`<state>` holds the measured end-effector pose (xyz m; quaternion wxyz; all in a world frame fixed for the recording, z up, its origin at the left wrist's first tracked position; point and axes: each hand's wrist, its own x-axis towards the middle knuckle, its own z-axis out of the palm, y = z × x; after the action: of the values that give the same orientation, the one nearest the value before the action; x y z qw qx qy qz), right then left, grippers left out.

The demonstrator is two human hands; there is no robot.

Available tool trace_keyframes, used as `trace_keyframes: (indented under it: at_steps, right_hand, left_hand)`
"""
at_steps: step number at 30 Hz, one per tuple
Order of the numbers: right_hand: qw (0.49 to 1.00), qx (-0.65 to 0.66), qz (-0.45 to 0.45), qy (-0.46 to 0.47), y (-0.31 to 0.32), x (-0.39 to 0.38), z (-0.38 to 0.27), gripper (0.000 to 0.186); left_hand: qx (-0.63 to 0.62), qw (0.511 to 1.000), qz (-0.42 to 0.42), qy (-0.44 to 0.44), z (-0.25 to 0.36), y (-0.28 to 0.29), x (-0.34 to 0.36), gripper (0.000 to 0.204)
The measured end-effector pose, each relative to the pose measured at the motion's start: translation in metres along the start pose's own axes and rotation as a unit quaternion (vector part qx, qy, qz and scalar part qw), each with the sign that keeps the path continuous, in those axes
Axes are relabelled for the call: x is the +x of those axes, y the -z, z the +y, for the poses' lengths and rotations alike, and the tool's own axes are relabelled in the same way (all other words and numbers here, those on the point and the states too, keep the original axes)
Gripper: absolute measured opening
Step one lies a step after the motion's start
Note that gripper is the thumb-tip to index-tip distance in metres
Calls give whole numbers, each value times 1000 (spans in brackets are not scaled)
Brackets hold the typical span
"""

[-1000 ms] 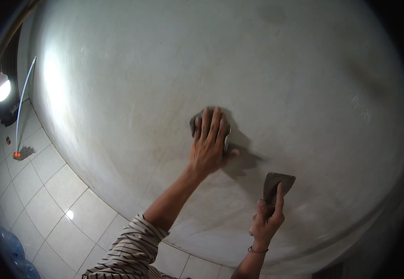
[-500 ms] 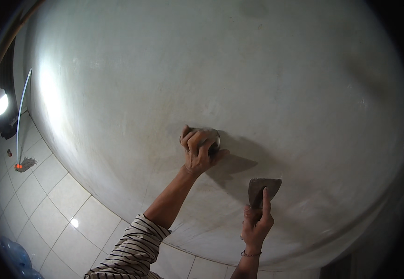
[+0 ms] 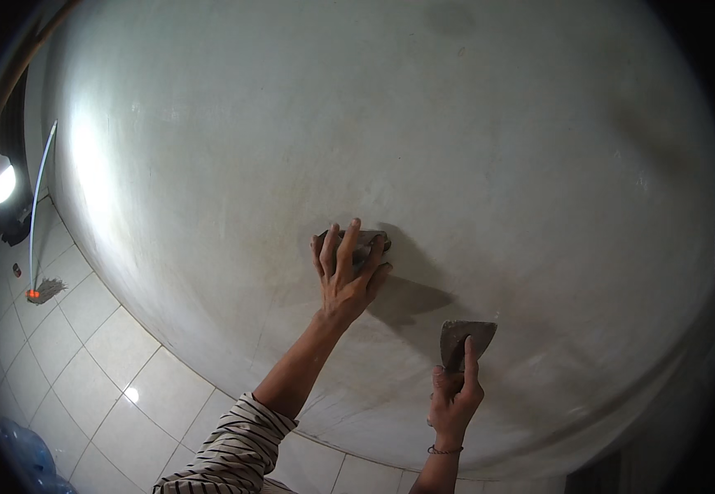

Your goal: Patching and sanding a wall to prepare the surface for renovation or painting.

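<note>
My left hand (image 3: 343, 272) presses a dark grey pad (image 3: 368, 240) against the pale, smudged wall (image 3: 390, 123), its fingers spread and bent over it. My right hand (image 3: 455, 399), lower and to the right, holds a scraper (image 3: 479, 337) with a dark wide blade pointing up, my index finger lying along the blade. Both hands cast shadows on the wall.
White floor tiles (image 3: 114, 346) run along the wall's foot at left. A thin pale rod (image 3: 42, 181) rises from an orange piece (image 3: 34, 294) beside a grey patch. A bright lamp (image 3: 1, 181) is at the far left, blue plastic bottles (image 3: 28, 457) at lower left.
My left hand has shifted slightly down and left with the pad, its fingers regripping. My right hand with the scraper has moved left, and the view has shifted slightly.
</note>
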<state>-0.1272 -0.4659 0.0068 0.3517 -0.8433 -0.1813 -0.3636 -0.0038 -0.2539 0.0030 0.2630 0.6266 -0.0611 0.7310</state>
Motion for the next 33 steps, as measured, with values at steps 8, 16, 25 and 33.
trace_keyframes:
  at_steps: [8, 16, 25, 33]
  right_hand:
    - [997, 36, -1, -64, 5, -7, -6, 57]
    - [1000, 19, -7, -23, 1, -7, 4, 58]
    - [999, 32, -8, 1, -6, -7, 6, 59]
    - [999, 42, -15, -19, -14, -12, 0, 59]
  left_hand:
    - [6, 999, 10, 36, -6, 1, 1, 34]
    - [-151, 962, 5, 229, -10, 4, 31, 26]
    - [-81, 991, 89, 52, -3, -24, 67, 16]
    - [-75, 991, 54, 96, 4, -13, 23, 14]
